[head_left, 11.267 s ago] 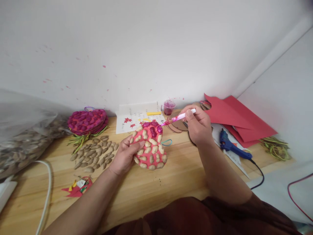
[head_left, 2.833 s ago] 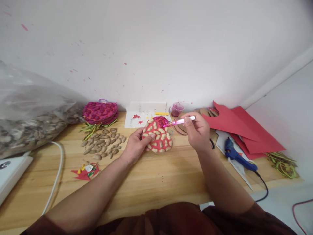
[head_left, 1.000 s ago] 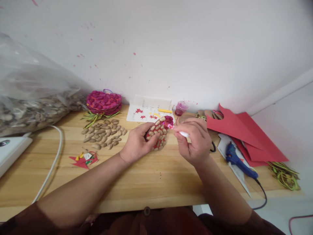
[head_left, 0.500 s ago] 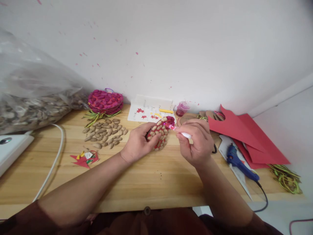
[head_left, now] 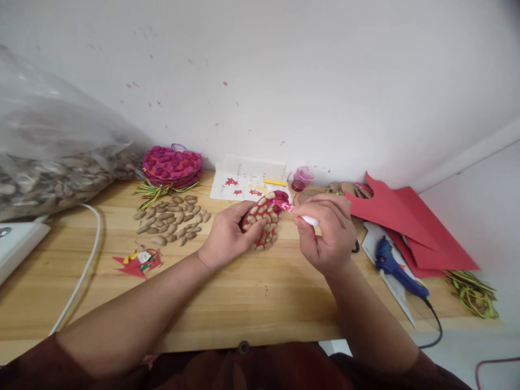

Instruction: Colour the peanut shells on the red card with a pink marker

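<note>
Head view. My left grip is closed on a red, peanut-studded piece, thumb across its front, fingers mostly hidden behind; it is held tilted above the tabletop. I judge it light, backing fairly stiff, shells brittle and liable to crack or pop off if squeezed hard. The magenta upper end looks wet, probably slippery; the bare lower-left edge suits holding. My right grip pinches a slim brush, tip at the magenta shells.

Nothing can be read: the dark marks on the white paper sheet, left of the clear, pink-stained plastic cup, are too small.
</note>
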`<state>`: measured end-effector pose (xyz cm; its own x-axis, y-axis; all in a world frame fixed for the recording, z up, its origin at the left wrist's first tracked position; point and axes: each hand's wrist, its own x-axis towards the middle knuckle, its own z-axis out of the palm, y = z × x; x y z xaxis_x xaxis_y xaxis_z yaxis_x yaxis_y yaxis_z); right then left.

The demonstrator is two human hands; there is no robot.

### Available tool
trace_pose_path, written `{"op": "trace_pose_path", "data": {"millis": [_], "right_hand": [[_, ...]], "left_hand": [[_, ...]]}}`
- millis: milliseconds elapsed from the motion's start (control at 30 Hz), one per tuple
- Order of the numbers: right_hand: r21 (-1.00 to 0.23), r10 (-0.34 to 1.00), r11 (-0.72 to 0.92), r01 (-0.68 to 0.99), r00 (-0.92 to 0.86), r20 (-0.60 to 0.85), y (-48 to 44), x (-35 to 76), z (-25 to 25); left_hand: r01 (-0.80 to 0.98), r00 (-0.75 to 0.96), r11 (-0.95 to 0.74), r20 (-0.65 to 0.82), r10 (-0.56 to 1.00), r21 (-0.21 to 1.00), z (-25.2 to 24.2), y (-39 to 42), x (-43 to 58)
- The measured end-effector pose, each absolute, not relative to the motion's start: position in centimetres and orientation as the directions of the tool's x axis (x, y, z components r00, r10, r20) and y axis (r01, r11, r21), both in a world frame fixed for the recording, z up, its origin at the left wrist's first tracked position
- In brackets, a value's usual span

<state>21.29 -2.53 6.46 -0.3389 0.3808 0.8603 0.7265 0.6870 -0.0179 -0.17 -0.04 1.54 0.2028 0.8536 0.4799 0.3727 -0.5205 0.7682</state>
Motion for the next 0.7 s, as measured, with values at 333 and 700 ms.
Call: {"op": "trace_pose_path", "data": {"millis": [333,700], "right_hand": [[-0.013,0.413,0.727,0.687,-0.422,0.807,-2.46,21.09,6.24],[-0.059,0.448,0.733,0.678,-0.415,0.792,-2.27,21.18,6.41]], "left_hand": [[0.276,0.174,-0.424,0.389,0.905,0.863,2.10,0.05,-0.17],[0.311,0.197,-0.424,0.378,0.904,0.851,1.86,0.12,-0.25]]}}
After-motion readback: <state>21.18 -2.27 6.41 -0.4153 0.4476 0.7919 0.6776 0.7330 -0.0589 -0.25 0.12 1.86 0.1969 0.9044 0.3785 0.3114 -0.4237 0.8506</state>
